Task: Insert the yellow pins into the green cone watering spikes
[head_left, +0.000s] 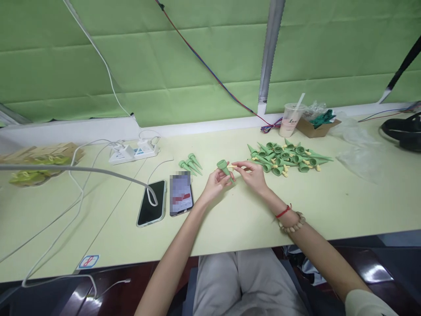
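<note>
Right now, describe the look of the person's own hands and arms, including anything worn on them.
The left hand and right hand are both without gloves. A thin, knotted red cord circles the right wrist, with a bracelet of chunky beige beads just behind it. A pale sleeve shows higher up that arm; no sleeve shows on the left arm.

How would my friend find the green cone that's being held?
On the pale table, look left of the big green pile. There the left hand holds the green cone, wide end up. The other cones lie in bunches; only this one is held.
</note>
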The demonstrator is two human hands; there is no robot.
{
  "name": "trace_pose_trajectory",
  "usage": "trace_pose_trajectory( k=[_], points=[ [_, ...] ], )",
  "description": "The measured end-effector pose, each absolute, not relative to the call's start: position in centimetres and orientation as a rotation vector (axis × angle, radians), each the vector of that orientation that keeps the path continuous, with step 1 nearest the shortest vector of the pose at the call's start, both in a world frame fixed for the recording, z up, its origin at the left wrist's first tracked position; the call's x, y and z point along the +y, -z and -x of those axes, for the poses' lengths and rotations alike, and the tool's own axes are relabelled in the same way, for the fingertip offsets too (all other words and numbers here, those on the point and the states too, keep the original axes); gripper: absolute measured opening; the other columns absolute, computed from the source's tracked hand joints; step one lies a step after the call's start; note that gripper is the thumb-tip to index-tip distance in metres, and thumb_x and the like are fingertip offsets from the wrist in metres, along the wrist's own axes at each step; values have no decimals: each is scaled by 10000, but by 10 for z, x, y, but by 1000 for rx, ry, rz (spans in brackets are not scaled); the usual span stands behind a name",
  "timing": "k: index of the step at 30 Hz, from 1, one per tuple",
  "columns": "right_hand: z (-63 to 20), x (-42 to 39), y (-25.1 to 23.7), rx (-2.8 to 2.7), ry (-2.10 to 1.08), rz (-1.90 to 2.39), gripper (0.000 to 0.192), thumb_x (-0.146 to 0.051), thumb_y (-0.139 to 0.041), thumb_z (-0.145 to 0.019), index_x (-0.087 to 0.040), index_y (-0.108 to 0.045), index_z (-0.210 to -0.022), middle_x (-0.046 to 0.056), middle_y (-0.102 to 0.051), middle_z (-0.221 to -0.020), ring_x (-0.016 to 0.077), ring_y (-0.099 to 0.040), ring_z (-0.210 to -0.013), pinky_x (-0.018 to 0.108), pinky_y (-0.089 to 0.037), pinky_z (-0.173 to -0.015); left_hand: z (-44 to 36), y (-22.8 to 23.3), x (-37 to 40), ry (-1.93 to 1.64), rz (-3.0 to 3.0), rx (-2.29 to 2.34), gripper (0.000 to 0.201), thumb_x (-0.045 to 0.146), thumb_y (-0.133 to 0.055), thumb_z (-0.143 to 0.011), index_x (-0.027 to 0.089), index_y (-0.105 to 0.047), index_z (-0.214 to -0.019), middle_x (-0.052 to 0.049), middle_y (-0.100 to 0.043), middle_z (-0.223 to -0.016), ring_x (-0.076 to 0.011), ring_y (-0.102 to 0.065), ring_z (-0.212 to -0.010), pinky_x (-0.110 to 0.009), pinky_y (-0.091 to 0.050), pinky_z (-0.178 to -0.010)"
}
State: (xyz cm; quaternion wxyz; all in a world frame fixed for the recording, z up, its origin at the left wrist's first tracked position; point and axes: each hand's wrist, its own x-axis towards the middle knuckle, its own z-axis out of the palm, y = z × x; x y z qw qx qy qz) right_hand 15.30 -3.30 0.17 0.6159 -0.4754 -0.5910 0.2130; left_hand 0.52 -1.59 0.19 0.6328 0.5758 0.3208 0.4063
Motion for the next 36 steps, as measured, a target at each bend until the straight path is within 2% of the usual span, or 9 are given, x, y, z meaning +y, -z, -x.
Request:
trace_pose_trajectory(
  k=[4,10,14,18,22,25,28,32,36],
  points=[
    [-157,-32,-1,-1418,-449,1119,139,-239,-592,-745,-216,-716,-804,48,-705,-830,178,-625,-794,268,-497,-620,-2,-3,-16,-879,-1402,728,317,368,-643,-703,160,-547,-924,-37,-587,-841,-128,-586,-765,-240,-454,-647],
    [-157,-33,-2,-1438,-475,1151,142,-263,-590,-751,-216,-712,-806,48,-703,-837,179,-624,-790,267,-492,-606,2,-7,-13,-883,-1488,716,328,429,-640,-698,154,-535,-842,-6,-562,-666,-105,-542,-609,-222,-433,-573],
    [-151,-35,-2,-1424,-486,1130,137,-279,-608,-742,-217,-714,-802,50,-703,-819,178,-627,-759,273,-497,-598,-2,-5,-14,-902,-1417,701,436,561,-477,-774,172,-523,-965,59,-413,-532,-70,-418,-459,-216,-447,-504],
    [-145,-39,-2,-1409,-496,1088,117,-267,-609,-741,-220,-709,-775,55,-708,-848,189,-635,-785,286,-503,-604,-8,1,-16,-866,-1295,741,555,652,-347,-780,207,-462,-1092,94,-247,-519,-42,-205,-350,-156,-287,-319],
    [-142,-40,-2,-1360,-564,1037,121,-271,-613,-730,-195,-700,-764,79,-708,-879,201,-645,-816,305,-517,-652,-10,3,-18,-870,-1291,767,567,668,-362,-762,204,-460,-1072,87,-250,-534,-37,-161,-365,-145,-152,-320],
    [-141,-38,0,-1265,-705,1038,155,-312,-644,-692,-177,-689,-753,84,-708,-871,196,-651,-775,320,-519,-699,-9,2,-18,-942,-1398,748,545,636,-366,-785,204,-472,-1101,73,-266,-546,-54,-194,-408,-163,-166,-364],
    [-140,-35,3,-1128,-1012,1027,238,-369,-681,-637,-158,-674,-747,76,-703,-783,176,-640,-687,312,-516,-666,-8,4,-17,-1010,-1496,776,520,604,-400,-792,200,-486,-1108,60,-301,-564,-65,-244,-450,-182,-211,-411],
    [-139,-34,4,-1078,-1292,987,302,-426,-654,-670,-155,-659,-804,70,-691,-780,151,-632,-681,291,-516,-666,-7,12,-11,-1038,-1541,867,449,597,-390,-799,188,-506,-943,59,-325,-552,-69,-272,-460,-198,-237,-448],
    [-139,-37,1,-1307,-891,1073,300,-442,-644,-693,-167,-660,-815,69,-686,-793,174,-632,-731,296,-510,-665,-8,16,-8,-1106,-1533,957,438,600,-355,-810,181,-430,-706,55,-325,-530,-72,-290,-459,-211,-250,-460]
  ],
)
